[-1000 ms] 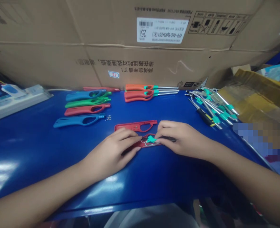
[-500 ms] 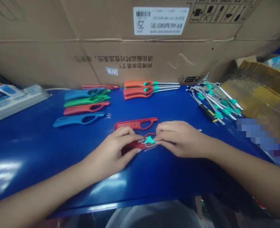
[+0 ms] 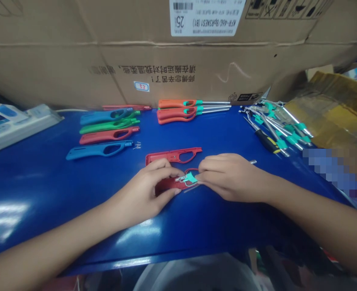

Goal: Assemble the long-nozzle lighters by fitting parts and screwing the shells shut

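Note:
My left hand (image 3: 154,188) is closed around the rear of a red lighter half-shell (image 3: 167,185) lying near the front of the table. In the shell's front part sit a green trigger piece (image 3: 191,177) and thin white wires (image 3: 182,180). My right hand (image 3: 229,178) pinches at the trigger end, where a metal tube (image 3: 253,162) pokes out beyond the knuckles; most of the tube is hidden. Just behind, the other red half-shell (image 3: 175,156) lies with its inside up.
Blue, green and red shells (image 3: 99,150) lie in a stack at left, beside small screws (image 3: 137,145). Lighters with metal tubes (image 3: 178,115) rest against the cardboard box (image 3: 154,60). At right are a screwdriver (image 3: 266,141) and several tube assemblies (image 3: 292,137). A power strip (image 3: 23,127) is far left.
The view has shifted slightly, so the background sits a little higher. Both hands stay at the red half-shell, and slightly more of the white wires shows between them.

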A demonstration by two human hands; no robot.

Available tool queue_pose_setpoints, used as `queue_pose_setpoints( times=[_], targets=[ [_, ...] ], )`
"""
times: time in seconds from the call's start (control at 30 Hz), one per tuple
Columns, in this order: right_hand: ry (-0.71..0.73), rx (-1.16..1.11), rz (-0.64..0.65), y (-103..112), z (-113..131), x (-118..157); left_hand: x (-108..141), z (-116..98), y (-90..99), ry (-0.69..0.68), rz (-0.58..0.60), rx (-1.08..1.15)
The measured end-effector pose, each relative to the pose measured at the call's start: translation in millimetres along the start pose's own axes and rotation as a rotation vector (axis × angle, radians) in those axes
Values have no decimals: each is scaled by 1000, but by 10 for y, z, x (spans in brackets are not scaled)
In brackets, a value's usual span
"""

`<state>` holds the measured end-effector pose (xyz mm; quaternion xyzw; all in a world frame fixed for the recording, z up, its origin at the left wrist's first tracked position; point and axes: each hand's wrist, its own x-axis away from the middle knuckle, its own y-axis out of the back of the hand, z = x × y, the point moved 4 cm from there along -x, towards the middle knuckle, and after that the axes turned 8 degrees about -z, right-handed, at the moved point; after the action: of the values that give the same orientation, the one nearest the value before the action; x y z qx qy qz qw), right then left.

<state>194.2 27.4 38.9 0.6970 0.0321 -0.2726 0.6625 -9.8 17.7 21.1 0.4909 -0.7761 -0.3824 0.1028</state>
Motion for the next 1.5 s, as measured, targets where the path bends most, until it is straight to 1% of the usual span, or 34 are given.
queue_pose_setpoints(
  times=[0.2, 0.33, 0.43, 0.53, 0.73, 0.97, 1.13, 1.27, 1.37, 1.43, 1.5],
  targets=[
    [-60, -34, 20, 3, 5, 2, 8, 0, -2, 12, 11, 1],
    [-60, -39, 53, -6, 4, 12, 18, -27, 7, -14, -1, -31],
    [-70, -36, 72, -7, 4, 7, 24, -60, 14, -47, -6, -60],
    [-60, -10, 110, -4, 26, -6, 27, -88, 8, -89, 15, -92],
    [-13, 60, 174, -2, 57, -8, 44, -117, -20, -214, 40, -181],
    [-10, 67, 212, -11, 91, -24, 75, -119, -59, -268, 67, -336],
    [-56, 95, 262, -28, 187, -43, 92, -150, -89, -302, 88, -467],
    [-102, 79, 271, 25, 187, -31, 111, -164, -128, -366, 121, -628],
    [-206, 9, 226, 99, 129, -23, 119, -174, -128, -406, 138, -692],
    [-295, -57, 203, 127, 89, -18, 118, -182, -111, -414, 139, -685],
    [-339, -112, 206, 117, 73, -16, 114, -189, -90, -413, 132, -662]
  ],
)
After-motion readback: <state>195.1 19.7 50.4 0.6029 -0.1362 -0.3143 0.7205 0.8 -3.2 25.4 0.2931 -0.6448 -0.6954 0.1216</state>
